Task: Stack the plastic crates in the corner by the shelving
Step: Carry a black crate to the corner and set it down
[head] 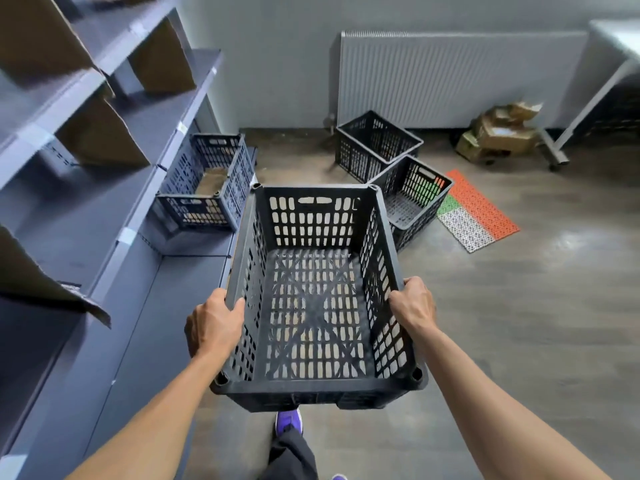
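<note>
I hold an empty black perforated plastic crate (317,296) level in front of me, above the floor. My left hand (213,323) grips its left rim and my right hand (414,304) grips its right rim. A second crate (207,181) rests on the lowest shelf near the corner, with something brown inside. Two more black crates stand on the floor ahead: one (375,143) by the radiator, another (414,199) tilted against it.
Grey metal shelving (114,209) with cardboard boxes runs along the left. A white radiator (457,77) is on the back wall. An orange, green and white mat (476,213) lies on the floor. Crumpled cardboard (498,133) and a table leg (557,150) are at the right.
</note>
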Action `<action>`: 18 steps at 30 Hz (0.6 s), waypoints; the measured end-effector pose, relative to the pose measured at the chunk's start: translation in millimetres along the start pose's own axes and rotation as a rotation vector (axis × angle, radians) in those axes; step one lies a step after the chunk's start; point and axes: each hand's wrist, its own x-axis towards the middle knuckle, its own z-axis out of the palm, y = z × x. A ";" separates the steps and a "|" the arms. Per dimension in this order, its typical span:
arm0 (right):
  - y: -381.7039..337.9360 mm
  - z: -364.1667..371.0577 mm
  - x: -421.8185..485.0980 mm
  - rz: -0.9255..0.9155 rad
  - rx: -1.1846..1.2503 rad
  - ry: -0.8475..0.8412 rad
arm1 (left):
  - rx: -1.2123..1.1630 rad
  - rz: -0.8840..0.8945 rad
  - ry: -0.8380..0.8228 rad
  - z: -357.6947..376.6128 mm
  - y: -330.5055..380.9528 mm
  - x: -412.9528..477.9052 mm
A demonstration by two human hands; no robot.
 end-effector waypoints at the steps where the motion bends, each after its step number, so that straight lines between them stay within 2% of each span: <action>1: -7.6 -4.1 -0.6 -0.003 -0.001 0.002 | -0.007 0.003 0.004 -4.2 1.4 4.9; 18: -116.7 0.6 65.9 -0.052 0.012 -0.028 | -0.098 0.050 -0.019 -33.5 26.5 144.1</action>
